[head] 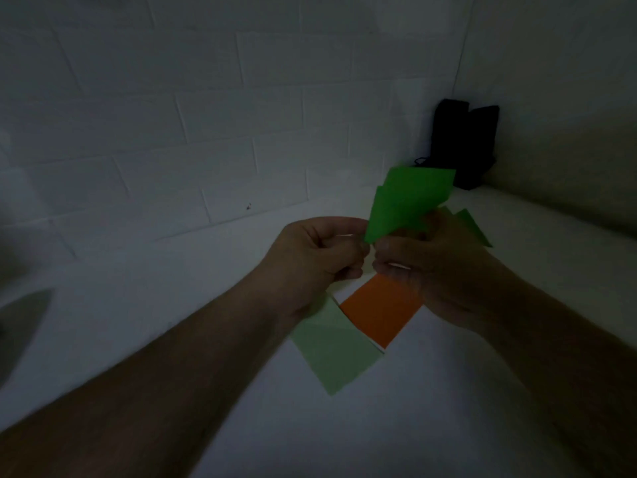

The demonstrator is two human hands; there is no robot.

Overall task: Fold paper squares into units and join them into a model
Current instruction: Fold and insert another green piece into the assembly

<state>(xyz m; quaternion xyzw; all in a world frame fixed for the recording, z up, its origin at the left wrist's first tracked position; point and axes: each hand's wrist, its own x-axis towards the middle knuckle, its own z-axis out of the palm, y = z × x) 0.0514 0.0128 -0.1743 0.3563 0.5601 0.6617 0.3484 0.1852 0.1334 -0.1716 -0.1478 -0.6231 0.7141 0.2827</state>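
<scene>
Both hands hold a folded bright green paper unit (406,201) up above the white table (172,322). My left hand (317,250) pinches its lower left corner with curled fingers. My right hand (431,267) grips its lower right part, and more green paper (472,225) sticks out behind the fingers. Below the hands an orange paper square (379,312) lies flat on the table. A pale green square (334,353) lies beside it, touching its left edge and partly under my left wrist.
A white brick wall (206,115) rises behind the table and another wall closes the right side. A black object (462,143) stands in the far corner. A grey shape (20,326) shows at the left edge. The scene is dim.
</scene>
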